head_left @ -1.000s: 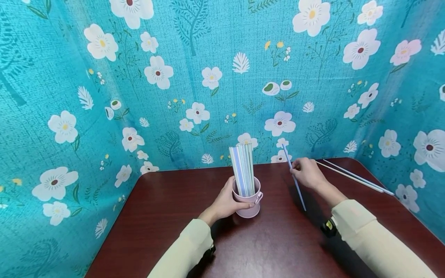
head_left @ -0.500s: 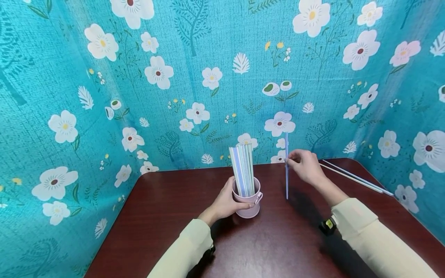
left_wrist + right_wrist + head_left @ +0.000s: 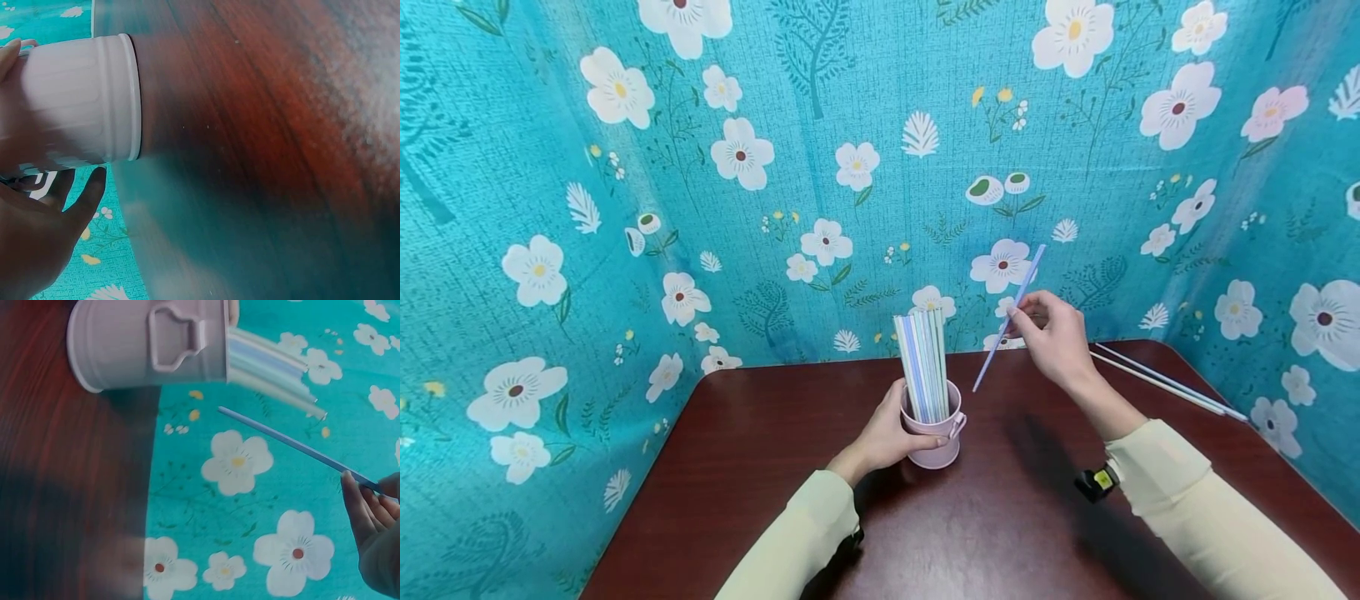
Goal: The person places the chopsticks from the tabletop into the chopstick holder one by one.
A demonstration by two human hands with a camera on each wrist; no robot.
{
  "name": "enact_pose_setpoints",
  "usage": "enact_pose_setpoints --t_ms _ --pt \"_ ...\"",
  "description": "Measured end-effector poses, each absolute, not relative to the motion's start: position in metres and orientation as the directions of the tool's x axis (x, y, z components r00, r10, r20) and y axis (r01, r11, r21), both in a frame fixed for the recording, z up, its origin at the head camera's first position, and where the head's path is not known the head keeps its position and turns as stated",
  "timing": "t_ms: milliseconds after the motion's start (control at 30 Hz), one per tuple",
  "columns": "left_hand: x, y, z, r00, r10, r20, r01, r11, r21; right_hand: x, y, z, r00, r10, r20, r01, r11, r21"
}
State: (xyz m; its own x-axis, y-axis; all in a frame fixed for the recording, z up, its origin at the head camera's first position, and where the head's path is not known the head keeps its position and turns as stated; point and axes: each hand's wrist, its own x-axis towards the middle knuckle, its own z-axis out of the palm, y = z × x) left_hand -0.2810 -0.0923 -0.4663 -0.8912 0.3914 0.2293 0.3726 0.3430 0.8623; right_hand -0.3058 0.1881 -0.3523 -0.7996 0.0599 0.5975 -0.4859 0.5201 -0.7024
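Observation:
A small pink bucket point(image 3: 934, 454) with side handles stands on the table, holding a bundle of pale straws point(image 3: 925, 367) in blue, green and white. My left hand point(image 3: 883, 433) grips the bucket from its left side, thumb across the front; the left wrist view shows the fingers around the bucket wall point(image 3: 75, 100). My right hand point(image 3: 1054, 337) pinches a single blue straw point(image 3: 1000, 342) between thumb and fingers, raised above the table. The straw leans, its lower end nearest the bucket and a little right of the rim. In the right wrist view that end is apart from the bucket.
A few loose straws point(image 3: 1165, 383) lie at the right rear of the dark red table point(image 3: 760, 467). A turquoise flowered cloth point(image 3: 820, 292) hangs behind the table and along both sides.
My right hand has lifted the blue straw up and left, tilting its lower end toward the bucket. My left hand and the bucket have stayed in place.

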Motion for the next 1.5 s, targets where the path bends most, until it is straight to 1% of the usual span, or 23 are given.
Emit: enact_pose_setpoints --t_ms 167,300,367,467,733,867,1067,1167,1400,1500 --pt "-0.282 -0.093 -0.466 -0.892 0.394 0.221 0.371 0.358 0.857 -0.299 0.176 -0.341 -0.772 0.074 0.631 -0.545 0.433 -0.718" --pt "-0.284 -0.093 -0.466 -0.89 0.396 0.227 0.376 0.352 0.857 -0.296 0.166 -0.339 -0.777 0.035 0.628 -0.574 0.369 -0.731" --pt "-0.285 -0.093 -0.466 -0.889 0.397 0.227 0.376 0.35 0.858 -0.296 0.161 -0.341 -0.782 0.016 0.623 -0.577 0.359 -0.734" --pt "-0.284 -0.093 -0.466 -0.891 0.397 0.222 0.373 0.357 0.856 -0.297 0.154 -0.347 -0.789 -0.013 0.614 -0.574 0.369 -0.731" --pt "-0.282 -0.092 -0.466 -0.896 0.389 0.212 0.366 0.379 0.85 -0.299 0.147 -0.367 -0.8 -0.069 0.595 -0.557 0.453 -0.696" --pt "-0.282 -0.091 -0.464 -0.891 0.394 0.226 0.378 0.369 0.849 -0.301 0.144 -0.372 -0.804 -0.089 0.587 -0.556 0.462 -0.691" --pt "-0.283 -0.092 -0.465 -0.89 0.393 0.232 0.384 0.369 0.847 -0.303 0.138 -0.384 -0.845 -0.157 0.511 -0.523 0.438 -0.731" --pt "-0.282 -0.092 -0.466 -0.888 0.394 0.237 0.386 0.362 0.848 -0.303 0.135 -0.39 -0.862 -0.171 0.477 -0.501 0.432 -0.75" --pt "-0.281 -0.092 -0.466 -0.89 0.394 0.229 0.386 0.384 0.839 -0.304 0.131 -0.398 -0.88 -0.177 0.44 -0.469 0.463 -0.752" --pt "-0.282 -0.093 -0.466 -0.893 0.392 0.222 0.378 0.386 0.841 -0.304 0.13 -0.399 -0.88 -0.193 0.434 -0.47 0.49 -0.734"
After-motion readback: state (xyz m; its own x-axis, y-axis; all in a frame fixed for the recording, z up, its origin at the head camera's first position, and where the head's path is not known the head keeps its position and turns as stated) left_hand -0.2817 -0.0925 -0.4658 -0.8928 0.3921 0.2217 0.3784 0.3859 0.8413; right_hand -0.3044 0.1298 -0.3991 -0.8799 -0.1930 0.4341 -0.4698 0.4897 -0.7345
